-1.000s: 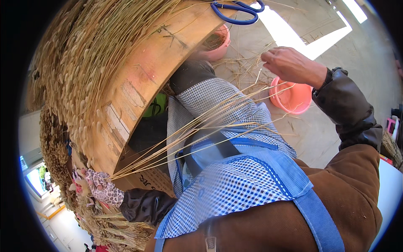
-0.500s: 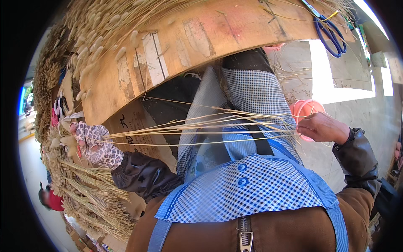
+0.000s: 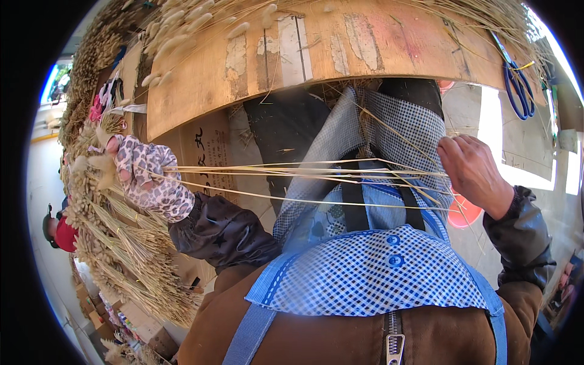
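My left hand (image 3: 141,176), in a leopard-print glove, is closed round a small bunch of dried grass stalks (image 3: 267,170). Fluffy pale heads stick out beyond its far left side, and the thin straw-coloured stems stretch right across my lap. My bare right hand (image 3: 473,173) is held at the stem ends with its fingers curled together. Whether a stem is pinched between those fingertips cannot be made out. One lower stem runs apart from the rest, and a few stems slant loosely over the checked apron (image 3: 371,274).
A worn wooden board (image 3: 328,55) spans the front, with fluffy grass piled along its far edge. Blue-handled scissors (image 3: 518,91) lie at its right end. Tied grass bundles (image 3: 134,243) stack up at left. A pink bucket (image 3: 463,213) stands below my right hand; a person in red is far left.
My right hand has risen slightly, its fingers now above the stem ends. The left hand still grips the bunch. The whole view has shifted, so the board and scissors appear further right and lower.
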Tool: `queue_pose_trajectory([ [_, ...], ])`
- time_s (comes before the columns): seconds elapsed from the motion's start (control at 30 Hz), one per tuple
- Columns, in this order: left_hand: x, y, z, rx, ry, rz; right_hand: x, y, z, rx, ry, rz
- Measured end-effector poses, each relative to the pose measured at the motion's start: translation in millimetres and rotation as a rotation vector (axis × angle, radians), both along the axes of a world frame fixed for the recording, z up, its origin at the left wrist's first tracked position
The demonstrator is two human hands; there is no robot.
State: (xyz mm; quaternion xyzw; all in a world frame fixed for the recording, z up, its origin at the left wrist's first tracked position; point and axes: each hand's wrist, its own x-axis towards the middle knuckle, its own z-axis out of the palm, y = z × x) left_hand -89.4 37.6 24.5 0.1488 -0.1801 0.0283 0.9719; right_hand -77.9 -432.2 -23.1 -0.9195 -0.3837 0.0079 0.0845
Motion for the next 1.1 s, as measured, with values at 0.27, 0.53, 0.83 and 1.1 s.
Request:
queue_pose_trajectory([
  [0.27, -16, 3, 0, 0.096, 0.075, 0.169, 43, 87, -40, -0.082, 0.096, 0.072],
  [0.53, -23, 4, -9, 0.060, 0.064, 0.186, 36, 64, -26, 0.096, 0.544, 0.164],
  [0.83, -29, 1, -10, 0.082, 0.056, 0.152, 30, 110, -38, 0.108, 0.472, 0.365],
  [1.1, -35, 5, -14, 0.082, 0.055, 0.190, 20, 59, 23, 0.095, 0.285, 0.303],
])
